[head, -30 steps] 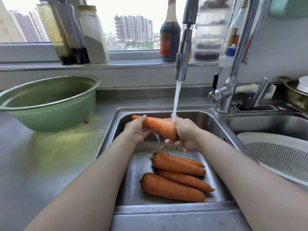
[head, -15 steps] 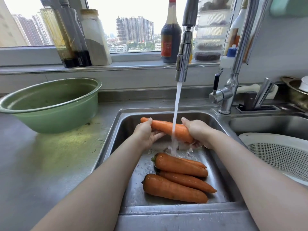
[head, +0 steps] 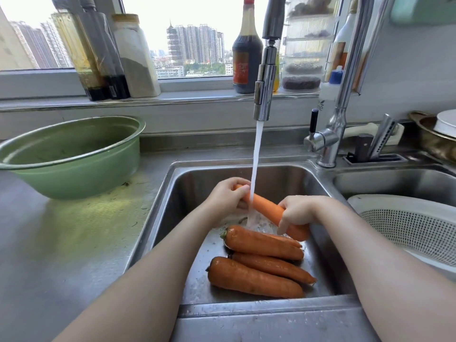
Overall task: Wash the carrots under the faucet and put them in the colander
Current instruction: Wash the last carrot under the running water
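Gripping a carrot (head: pixel 265 206) at both ends, the person held it slantwise under the stream of water (head: pixel 255 164) that ran from the faucet (head: pixel 265 90) into the left basin of the sink (head: pixel 192 183). The left hand (head: pixel 225 197) was curled round the thin end, farther from the camera. The right hand (head: pixel 299 211) was clamped over the thick end, with its fingers wrapped down across it. The carrot sloped from upper left down to lower right above the sink floor, and the water struck it just beside the left hand and splashed below. Three others lay on the sink floor nearer the camera, side by side and touching, with their stem ends to the left and their tips to the right. The rear carrot (head: pixel 264 243) sat just under the thick end of the one being held, the middle carrot (head: pixel 274 266) lay against it, and the front carrot (head: pixel 254 280) was nearest the sink's front wall. A white colander (head: pixel 407 228) stood in the right basin, cut off by the frame edge. A green basin (head: pixel 71 154) rested on the steel worktop (head: pixel 61 243) to the left of the sink, well apart from both hands. On the windowsill (head: pixel 197 95) behind the faucet stood a dark bottle (head: pixel 246 58) and, farther left, a pale jar (head: pixel 135 58).
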A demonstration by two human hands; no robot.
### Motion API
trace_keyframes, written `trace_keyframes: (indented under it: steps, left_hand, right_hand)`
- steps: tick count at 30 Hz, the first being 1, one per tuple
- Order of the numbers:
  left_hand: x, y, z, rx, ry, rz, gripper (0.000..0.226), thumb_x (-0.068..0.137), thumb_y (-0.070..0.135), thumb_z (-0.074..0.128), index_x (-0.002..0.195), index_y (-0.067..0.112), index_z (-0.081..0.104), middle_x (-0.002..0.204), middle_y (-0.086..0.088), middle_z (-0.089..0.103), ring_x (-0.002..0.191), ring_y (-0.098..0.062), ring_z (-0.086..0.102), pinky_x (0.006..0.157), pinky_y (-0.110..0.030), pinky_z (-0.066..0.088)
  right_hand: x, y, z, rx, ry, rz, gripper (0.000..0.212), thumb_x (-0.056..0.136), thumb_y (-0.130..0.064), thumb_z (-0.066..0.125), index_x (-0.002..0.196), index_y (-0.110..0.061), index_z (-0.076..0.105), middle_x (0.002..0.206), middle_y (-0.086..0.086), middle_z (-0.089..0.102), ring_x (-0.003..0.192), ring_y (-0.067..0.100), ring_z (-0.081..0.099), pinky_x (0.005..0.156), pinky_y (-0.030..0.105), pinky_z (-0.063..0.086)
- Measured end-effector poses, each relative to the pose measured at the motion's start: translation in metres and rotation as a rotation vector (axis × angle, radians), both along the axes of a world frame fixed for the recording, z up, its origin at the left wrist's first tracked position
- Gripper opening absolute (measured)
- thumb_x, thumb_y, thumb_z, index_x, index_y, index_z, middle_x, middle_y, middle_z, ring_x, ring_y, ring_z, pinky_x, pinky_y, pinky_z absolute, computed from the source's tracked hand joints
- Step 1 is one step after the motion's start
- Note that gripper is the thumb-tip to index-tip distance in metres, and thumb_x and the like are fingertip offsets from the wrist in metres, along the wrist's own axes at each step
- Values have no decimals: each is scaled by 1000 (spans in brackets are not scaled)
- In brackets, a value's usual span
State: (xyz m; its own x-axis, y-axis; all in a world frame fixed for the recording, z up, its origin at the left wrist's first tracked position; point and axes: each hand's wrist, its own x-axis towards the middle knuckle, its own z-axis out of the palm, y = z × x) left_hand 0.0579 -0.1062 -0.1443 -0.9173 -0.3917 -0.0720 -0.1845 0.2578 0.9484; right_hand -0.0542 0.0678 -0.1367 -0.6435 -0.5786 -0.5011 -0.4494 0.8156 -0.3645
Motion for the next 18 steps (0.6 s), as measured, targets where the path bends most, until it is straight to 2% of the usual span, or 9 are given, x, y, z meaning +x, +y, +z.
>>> trace_keyframes:
  steps: [2,5,7,10,13,16,18]
  left_hand:
    - [2,-2,0,-72,-78,-56,22,110,22,50,122,14,67,92,-13,75,76,-21,78,70,-32,65]
    - [7,-11,-4,-219,-258,-145,27,110,29,48,114,14,70,84,-11,77,77,-23,78,75,-35,65]
    - [7,-15,-9,-371,-356,-175,31,110,32,48,114,14,73,88,-7,75,75,-20,75,74,-31,62]
    - [5,-16,-16,-492,-408,-147,28,107,27,52,129,15,66,99,-2,67,84,-16,67,69,-28,57]
    - [12,-20,-15,-534,-612,-92,29,103,26,53,130,13,55,112,-8,64,98,-24,67,78,-37,61]
    - [24,-23,-14,-421,-969,-231,42,100,29,50,137,9,52,127,-9,63,113,-30,67,92,-49,58]
    - [29,-22,-23,-328,-1159,-373,65,93,36,68,148,10,46,136,-8,57,120,-30,65,95,-51,55]
  right_hand:
    - [-2,2,-1,30,29,4,45,75,-22,87,113,-30,67,111,-1,70,104,21,69,95,43,60]
    - [-1,-2,-8,59,89,10,43,71,-23,91,103,-34,64,112,-4,69,104,19,68,91,37,60]
    - [-1,-7,-14,48,137,-3,35,75,-21,90,98,-32,65,110,-3,69,104,19,68,84,31,58]
    - [3,-9,-17,19,242,0,19,88,-12,73,96,-28,68,111,-1,72,100,18,66,80,27,54]
    - [13,-16,-11,25,311,32,24,90,-12,69,112,-20,72,115,2,71,108,23,67,88,29,56]
    - [25,-28,-6,78,339,89,20,87,-18,70,107,-16,75,106,4,73,99,25,70,88,36,61]
    - [32,-33,-6,100,254,119,18,86,-22,75,102,-15,77,98,4,77,90,23,75,81,37,63]
